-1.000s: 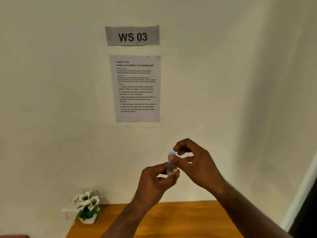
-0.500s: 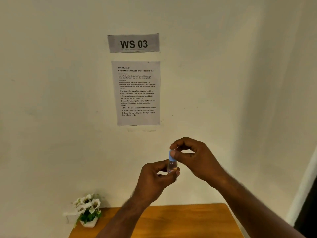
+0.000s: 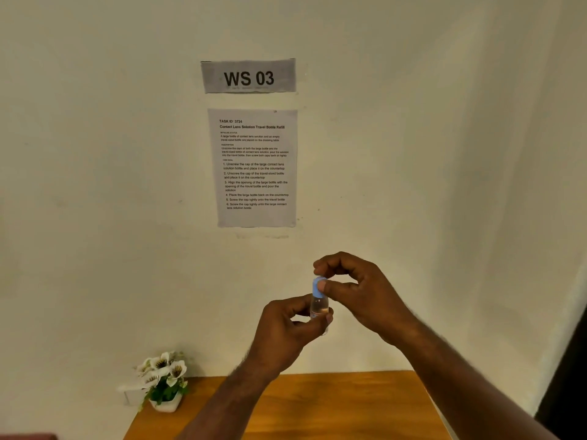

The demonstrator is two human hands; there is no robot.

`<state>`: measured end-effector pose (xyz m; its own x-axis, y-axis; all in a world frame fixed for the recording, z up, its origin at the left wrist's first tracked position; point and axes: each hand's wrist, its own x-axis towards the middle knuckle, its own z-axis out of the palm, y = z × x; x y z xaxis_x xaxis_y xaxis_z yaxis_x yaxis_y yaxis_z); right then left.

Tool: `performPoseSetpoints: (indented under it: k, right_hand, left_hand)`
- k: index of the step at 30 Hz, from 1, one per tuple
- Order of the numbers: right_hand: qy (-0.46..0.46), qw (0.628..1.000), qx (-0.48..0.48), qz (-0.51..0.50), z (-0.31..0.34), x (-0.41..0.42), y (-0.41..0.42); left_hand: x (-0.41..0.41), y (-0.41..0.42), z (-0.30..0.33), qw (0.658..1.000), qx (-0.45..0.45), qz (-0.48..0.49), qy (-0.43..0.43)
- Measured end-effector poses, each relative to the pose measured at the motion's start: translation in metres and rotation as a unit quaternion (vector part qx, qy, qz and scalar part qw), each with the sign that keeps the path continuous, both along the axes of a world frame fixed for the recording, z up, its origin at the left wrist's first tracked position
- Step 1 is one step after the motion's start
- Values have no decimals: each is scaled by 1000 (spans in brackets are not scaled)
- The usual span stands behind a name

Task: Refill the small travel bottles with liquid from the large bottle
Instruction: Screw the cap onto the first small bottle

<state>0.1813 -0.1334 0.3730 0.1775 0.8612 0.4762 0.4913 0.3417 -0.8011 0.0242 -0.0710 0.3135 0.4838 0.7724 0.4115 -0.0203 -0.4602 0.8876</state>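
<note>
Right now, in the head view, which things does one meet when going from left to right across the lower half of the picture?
Flower pot → left hand → small travel bottle with its blue cap → right hand. The wooden table lies below them all.

The travel bottle (image 3: 318, 308) is clear, glossy plastic with a matt blue cap (image 3: 318, 285). The table (image 3: 317, 408) is smooth orange wood; 2 paper sheets (image 3: 256, 168) hang on the matt painted wall (image 3: 95, 185).
</note>
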Motion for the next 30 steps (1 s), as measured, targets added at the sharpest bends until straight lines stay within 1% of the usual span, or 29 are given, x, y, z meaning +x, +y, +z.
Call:
performPoseSetpoints:
  k: [4,6,9,14,18,20,25,30]
  right_hand:
    - [21,999,4,28,0,2,-4]
    - [25,999,7,19,-5,-1,-3]
    - [8,1000,18,1,-11,-4,-3]
    - [47,999,3,25,-8,0,-8]
    - [23,999,15,-17,-17,-2,-6]
    - [21,999,22,-20,-22,-3,-5]
    - [58,998,-2,9,-21,2,-8]
    - [23,999,9,-24,-31,-2,-5]
  left_hand:
    - [-1,1,-1,1000,4,6,-1]
    - [0,-1,-1,1000,8,4,2]
    - [3,-5,-3,1000,13,9,8]
    - [3,-6,-4,1000,8,17,-9]
    - [5,-8,-5,1000,7,8,-3]
    - [6,-8,-8,1000,9,7,4]
    - [5,-5,-15,1000,-1,21,-7]
    - [2,-2,-17,1000,9,24,9]
